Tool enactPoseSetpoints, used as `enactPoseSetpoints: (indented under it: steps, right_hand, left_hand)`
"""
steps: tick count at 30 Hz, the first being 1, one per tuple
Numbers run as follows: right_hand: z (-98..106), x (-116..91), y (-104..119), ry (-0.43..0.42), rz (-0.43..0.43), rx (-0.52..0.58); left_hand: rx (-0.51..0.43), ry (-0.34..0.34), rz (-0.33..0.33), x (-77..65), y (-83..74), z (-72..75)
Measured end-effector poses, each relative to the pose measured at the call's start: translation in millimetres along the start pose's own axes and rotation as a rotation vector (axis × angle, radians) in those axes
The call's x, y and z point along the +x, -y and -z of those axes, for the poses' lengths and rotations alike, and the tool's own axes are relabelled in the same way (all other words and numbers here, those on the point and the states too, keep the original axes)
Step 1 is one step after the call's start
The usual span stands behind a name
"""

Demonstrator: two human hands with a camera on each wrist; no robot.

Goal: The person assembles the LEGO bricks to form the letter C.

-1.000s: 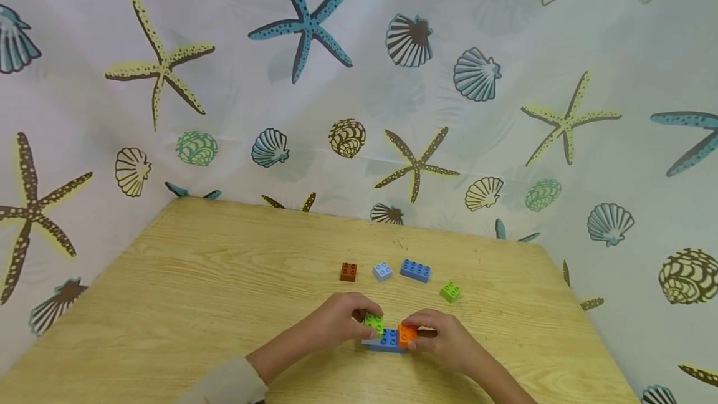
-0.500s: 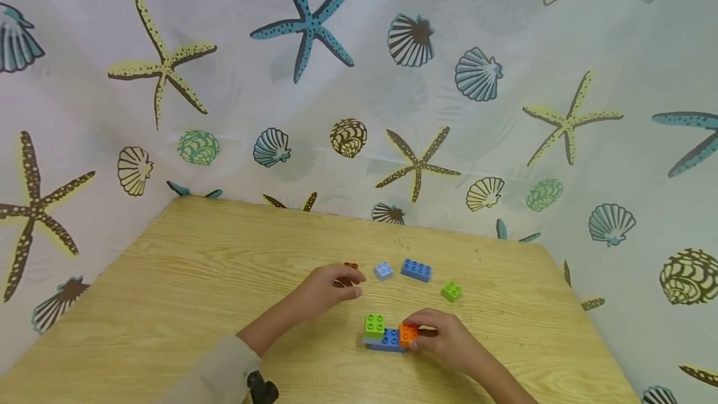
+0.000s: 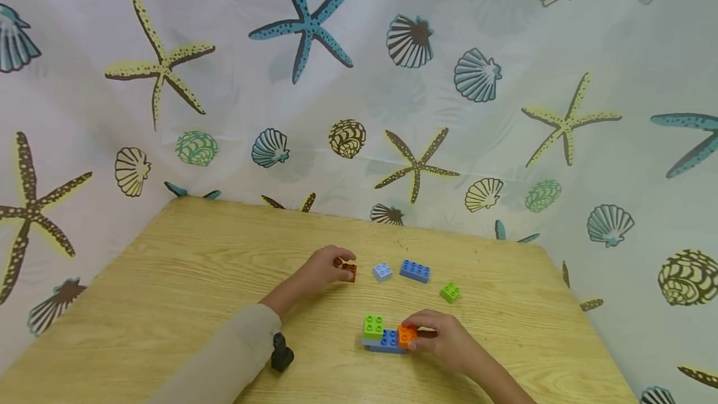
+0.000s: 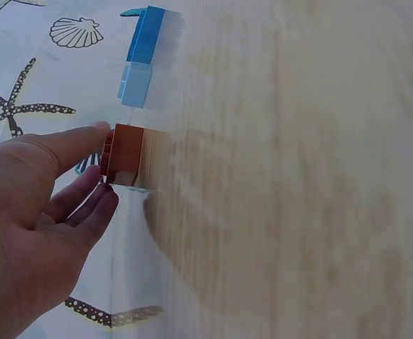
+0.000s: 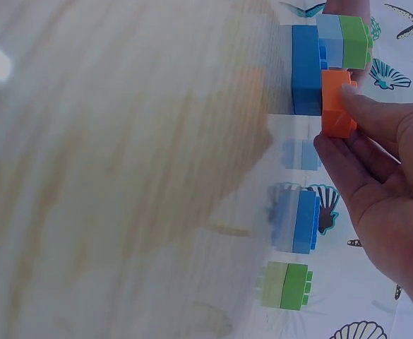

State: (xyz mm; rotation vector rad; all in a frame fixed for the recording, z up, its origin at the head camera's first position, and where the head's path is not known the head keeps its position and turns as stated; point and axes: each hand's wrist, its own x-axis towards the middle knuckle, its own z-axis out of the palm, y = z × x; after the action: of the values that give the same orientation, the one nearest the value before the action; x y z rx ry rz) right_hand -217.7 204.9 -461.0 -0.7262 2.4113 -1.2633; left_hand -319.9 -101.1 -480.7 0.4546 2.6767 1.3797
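A small brown toy building brick (image 3: 350,269) lies on the table, between the thumb and curled fingers of my left hand (image 3: 320,268). In the left wrist view the fingertips are right at its studded end. My right hand (image 3: 440,338) pinches an orange brick (image 3: 406,336) at the right end of a long blue brick (image 3: 387,348). On that blue brick's left end sits a light blue brick (image 5: 330,41), mostly hidden in the head view. A bright green brick (image 3: 373,327) tops it.
Beyond the stack lie a loose light blue brick (image 3: 382,272), a longer blue brick (image 3: 415,270) and a green brick (image 3: 450,292) on the wooden table (image 3: 224,254). A curtain (image 3: 359,98) printed with shells and starfish surrounds the table's far sides.
My left hand has let go of the green brick on the stack and moved away and left to the brown brick. My right hand stays at the orange brick.
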Motion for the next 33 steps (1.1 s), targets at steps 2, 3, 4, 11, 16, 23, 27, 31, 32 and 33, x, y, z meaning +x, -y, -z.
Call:
enactPoseSetpoints:
  steps: [2,3,4,11,16,23,27,31,32,33]
  right_hand:
    - [-0.2,0.3,0.7,-0.001,0.001,-0.001]
    - [-0.2,0.6,1.1,0.0,0.003,0.0]
    - [-0.1,0.3,1.6,0.0,0.006,0.003]
    - [1.1,-1.7,5.2,0.003,0.015,0.034]
    - [0.8,-0.9,3.8,0.003,0.014,0.002]
    - [-1.4,-0.7,2.3,-0.001,0.013,-0.014]
    - [-1.3,-0.9,2.2,-0.01,0.012,-0.034]
    - [-0.4,-0.3,2.7,-0.015,0.016,-0.035]
    - [-0.4,-0.2,2.7,-0.014,0.014,-0.033]
    - [-0.3,-0.1,2.8,-0.011,0.013,-0.027]
  left_hand:
    - [0.024,0.005,0.008,3.5,2.2,-2.4]
    - [0.036,0.004,0.013,5.0,3.4,-3.6]
    - [0.043,0.004,0.017,6.2,4.0,-4.8]
    - [0.057,0.013,0.029,10.0,4.5,-7.4]
    - [0.059,0.012,0.036,8.7,5.7,-6.6]
    - [0.011,0.021,0.02,-5.4,0.1,-2.5]
    - [-0.032,0.036,-0.02,-17.5,-10.8,-0.3]
    - [-0.071,0.051,-0.075,-30.1,-26.1,0.7]
    - [-0.075,0.055,-0.088,-33.7,-29.9,0.6]
    - [-0.077,0.061,-0.1,-37.2,-33.6,0.5]
